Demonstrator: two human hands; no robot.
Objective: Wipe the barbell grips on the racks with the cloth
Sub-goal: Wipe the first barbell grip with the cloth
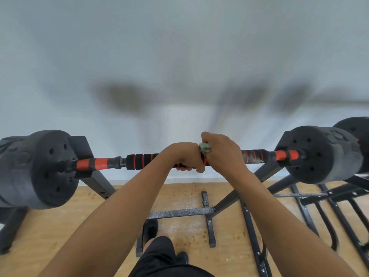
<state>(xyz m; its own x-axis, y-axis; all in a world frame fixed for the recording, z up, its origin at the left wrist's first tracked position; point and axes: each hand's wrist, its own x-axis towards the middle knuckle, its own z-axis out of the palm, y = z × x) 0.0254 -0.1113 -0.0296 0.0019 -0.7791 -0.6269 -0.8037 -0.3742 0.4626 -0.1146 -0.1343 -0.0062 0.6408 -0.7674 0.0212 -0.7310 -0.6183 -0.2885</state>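
While the long black steel barbell (114,162) lies across the cradles of the dark metal rack (263,173), both hands meet near its middle, on the black foam grip with orange rings (143,159). The left hand (184,156) is clenched over the foam grip from above, knuckles up and fingers curled underneath. Set just beside the other hand, it is probably there to stop the barbell rolling in the cradles while the cloth is worked.

The right hand (221,152) touches it on the right and is wrapped round the bar, grasping a small pale green cloth (205,148) bunched between palm and foam. Only a crumpled corner of the cloth shows at the thumb side, so how far it goes round the grip cannot be told. Holding it wrapped like this looks meant to clean the whole circumference in one pass.

Beyond the right hand, the ringed sleeve (253,156) looks greyer and duller than the stretch on the left; whether that is damp, dust or wear is unclear. Round black weight plates sit at the ends, the left plate (46,168) and the right plate (319,154), and their mass should help keep the bar seated. A further black plate (355,128) shows at the far right edge, likely on another bar yet to be wiped. Below is the light wooden floor (60,220).
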